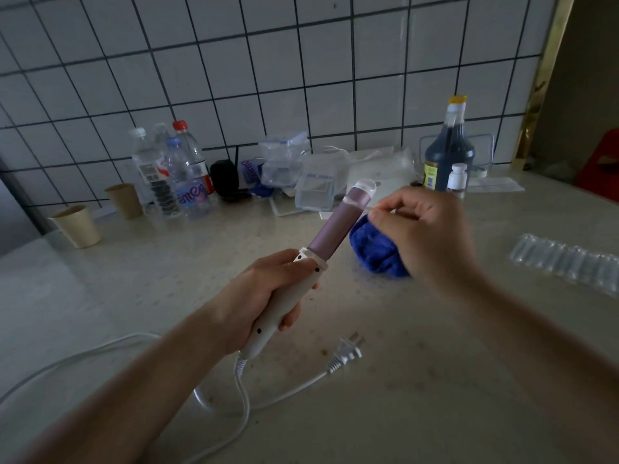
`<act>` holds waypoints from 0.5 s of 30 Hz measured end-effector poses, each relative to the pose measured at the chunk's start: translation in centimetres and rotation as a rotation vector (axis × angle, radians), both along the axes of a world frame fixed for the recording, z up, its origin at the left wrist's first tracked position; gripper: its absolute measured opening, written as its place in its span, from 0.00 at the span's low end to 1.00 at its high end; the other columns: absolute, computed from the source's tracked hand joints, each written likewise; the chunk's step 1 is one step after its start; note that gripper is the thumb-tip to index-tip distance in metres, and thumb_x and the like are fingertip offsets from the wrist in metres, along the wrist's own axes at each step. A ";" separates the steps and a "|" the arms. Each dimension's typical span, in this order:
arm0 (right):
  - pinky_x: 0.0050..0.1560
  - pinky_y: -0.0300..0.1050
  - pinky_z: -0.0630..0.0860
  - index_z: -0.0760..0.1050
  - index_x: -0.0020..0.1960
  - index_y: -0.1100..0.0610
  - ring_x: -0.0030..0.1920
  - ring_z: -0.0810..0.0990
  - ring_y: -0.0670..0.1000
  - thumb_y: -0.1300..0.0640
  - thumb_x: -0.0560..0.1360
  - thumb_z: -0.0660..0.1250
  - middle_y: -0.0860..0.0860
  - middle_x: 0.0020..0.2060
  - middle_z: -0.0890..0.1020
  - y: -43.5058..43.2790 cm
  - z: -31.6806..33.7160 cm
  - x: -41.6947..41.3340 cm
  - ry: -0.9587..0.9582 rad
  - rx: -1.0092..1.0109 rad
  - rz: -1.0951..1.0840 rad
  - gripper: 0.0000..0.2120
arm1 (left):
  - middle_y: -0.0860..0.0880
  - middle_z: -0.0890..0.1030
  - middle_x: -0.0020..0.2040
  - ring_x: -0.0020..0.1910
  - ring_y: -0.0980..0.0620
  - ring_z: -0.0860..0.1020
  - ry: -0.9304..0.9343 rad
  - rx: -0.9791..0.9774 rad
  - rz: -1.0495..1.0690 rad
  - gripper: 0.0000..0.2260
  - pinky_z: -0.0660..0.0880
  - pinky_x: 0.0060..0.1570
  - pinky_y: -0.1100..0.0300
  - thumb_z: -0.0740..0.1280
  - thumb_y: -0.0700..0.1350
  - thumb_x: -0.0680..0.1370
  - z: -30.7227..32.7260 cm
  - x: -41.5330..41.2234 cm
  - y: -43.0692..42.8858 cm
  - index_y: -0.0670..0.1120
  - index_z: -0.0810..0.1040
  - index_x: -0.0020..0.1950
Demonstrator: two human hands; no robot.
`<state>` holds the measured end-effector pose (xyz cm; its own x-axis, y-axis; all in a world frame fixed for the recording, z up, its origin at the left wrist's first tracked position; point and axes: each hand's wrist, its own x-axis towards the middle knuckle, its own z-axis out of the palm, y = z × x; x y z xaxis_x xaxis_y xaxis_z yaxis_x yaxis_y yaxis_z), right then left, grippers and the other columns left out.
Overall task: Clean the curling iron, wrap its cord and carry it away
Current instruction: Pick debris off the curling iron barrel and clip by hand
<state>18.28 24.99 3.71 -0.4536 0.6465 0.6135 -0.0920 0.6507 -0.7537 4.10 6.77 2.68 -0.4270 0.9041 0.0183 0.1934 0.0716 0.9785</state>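
My left hand [258, 293] grips the white handle of the curling iron [335, 226], whose mauve barrel points up and away over the counter. My right hand [425, 229] holds a bunched blue cloth [375, 249] just right of the barrel, fingers curled over its top. The cloth sits close beside the barrel; whether they touch I cannot tell. The iron's white cord [241, 390] trails from the handle's base in loose loops across the counter, and its plug [346, 353] lies flat below the handle.
Along the tiled wall stand water bottles [181, 169], two paper cups [78, 226], clear plastic boxes [315, 185], a dark liquid bottle [447, 145] and a small white pill bottle [457, 177]. A strip of clear vials [569, 262] lies at the right.
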 end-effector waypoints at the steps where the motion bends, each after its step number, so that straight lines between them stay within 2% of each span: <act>1: 0.32 0.45 0.75 0.84 0.38 0.52 0.32 0.81 0.58 0.59 0.75 0.75 0.54 0.29 0.84 0.4 0.3 0.1 0.014 0.005 -0.028 0.08 | 0.51 0.78 0.31 0.26 0.48 0.71 -0.003 0.003 -0.006 0.20 0.68 0.29 0.55 0.65 0.53 0.77 0.0 0.1 0.0 0.36 0.77 0.54; 3: 0.30 0.47 0.74 0.84 0.38 0.53 0.28 0.79 0.55 0.61 0.76 0.74 0.54 0.27 0.83 0.2 0.4 0.2 0.017 0.010 0.000 0.08 | 0.52 0.79 0.30 0.25 0.49 0.71 -0.007 0.004 -0.012 0.19 0.68 0.28 0.57 0.65 0.52 0.77 0.0 0.2 -0.1 0.35 0.76 0.54; 5: 0.26 0.44 0.70 0.84 0.39 0.53 0.23 0.74 0.47 0.62 0.76 0.73 0.52 0.26 0.82 -1.0 -0.5 0.0 -0.054 0.024 0.118 0.09 | 0.52 0.79 0.29 0.25 0.48 0.70 -0.007 0.001 -0.001 0.18 0.67 0.28 0.57 0.65 0.49 0.79 0.0 0.4 0.0 0.32 0.75 0.55; 8: 0.25 0.46 0.69 0.84 0.40 0.51 0.23 0.72 0.51 0.59 0.77 0.74 0.53 0.26 0.81 -2.9 -1.8 -0.4 -0.191 0.029 0.294 0.08 | 0.51 0.78 0.30 0.25 0.47 0.70 -0.022 0.012 0.019 0.20 0.66 0.27 0.57 0.66 0.48 0.78 0.2 0.5 0.1 0.29 0.73 0.56; 10: 0.25 0.44 0.69 0.84 0.39 0.50 0.23 0.73 0.48 0.59 0.76 0.74 0.52 0.26 0.82 -2.5 -1.7 -0.5 -0.168 0.011 0.260 0.08 | 0.51 0.78 0.30 0.25 0.47 0.69 -0.018 0.021 0.032 0.20 0.65 0.28 0.56 0.65 0.48 0.79 0.2 0.5 0.1 0.29 0.73 0.56; 12: 0.27 0.39 0.69 0.83 0.36 0.49 0.25 0.74 0.45 0.60 0.75 0.74 0.50 0.27 0.83 -1.2 -0.9 -0.3 -0.087 -0.009 0.134 0.10 | 0.51 0.78 0.31 0.26 0.47 0.69 -0.013 0.023 0.038 0.17 0.65 0.29 0.54 0.63 0.45 0.83 0.0 0.4 0.1 0.29 0.73 0.57; 15: 0.32 0.37 0.70 0.81 0.34 0.47 0.27 0.75 0.45 0.58 0.74 0.74 0.47 0.27 0.83 0.4 0.2 0.0 0.006 -0.017 0.023 0.11 | 0.50 0.78 0.31 0.26 0.48 0.70 -0.008 0.023 0.024 0.19 0.66 0.30 0.54 0.66 0.48 0.80 0.0 0.4 0.1 0.31 0.74 0.55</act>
<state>18.29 25.43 3.89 -0.4652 0.6460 0.6052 -0.1114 0.6355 -0.7640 4.48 6.89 2.64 -0.4492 0.8928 0.0350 0.1841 0.0541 0.9814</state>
